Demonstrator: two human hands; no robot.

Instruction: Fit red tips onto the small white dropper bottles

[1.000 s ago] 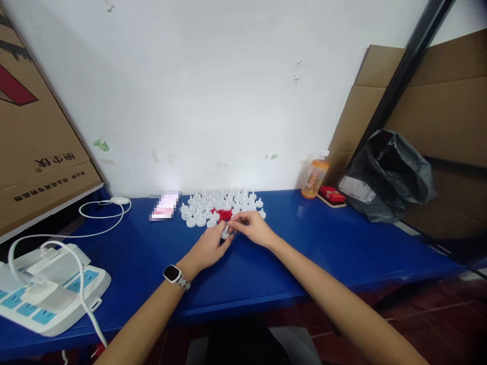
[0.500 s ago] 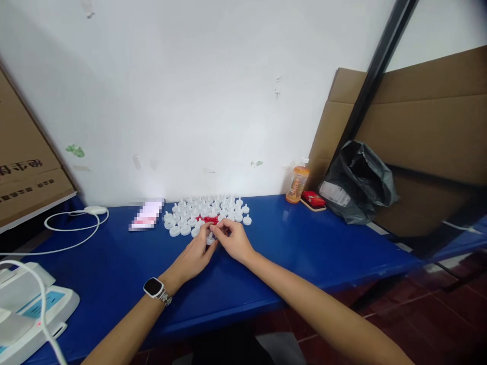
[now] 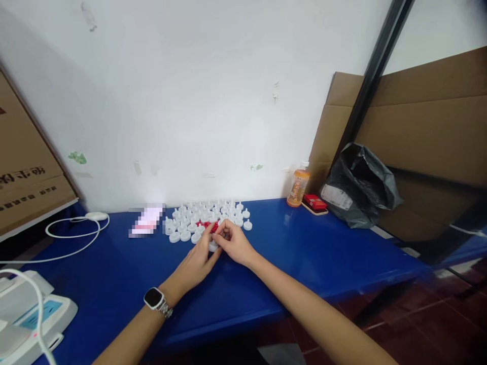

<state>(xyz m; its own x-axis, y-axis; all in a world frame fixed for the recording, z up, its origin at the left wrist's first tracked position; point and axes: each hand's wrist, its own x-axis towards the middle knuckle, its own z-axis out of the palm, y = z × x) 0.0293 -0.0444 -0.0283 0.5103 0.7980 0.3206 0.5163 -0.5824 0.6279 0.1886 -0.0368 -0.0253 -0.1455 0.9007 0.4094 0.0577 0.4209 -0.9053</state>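
Head view, the only one, has the left hand curled low around one held white piece at the blue table (whether it rests on the top or hangs slightly above cannot be told), thumb on the near side and forefinger behind, so that grip looks clamped on the piece. Thumb and forefinger tips of the right hand come together over its top; whether anything is pinched between them is hidden. Just beyond the fingers lie small red pieces, with loose white pieces crowded around them, many with stems up. For steady work, the left grip should probably hold the base level and unmoving, since a tilt would likely make the right fingertips skid sideways. The right hand seems best served by light, even force along the piece's upright axis. Knuckles deserve some care too: the nearest loose pieces stand just beside the left hand and could be knocked over.
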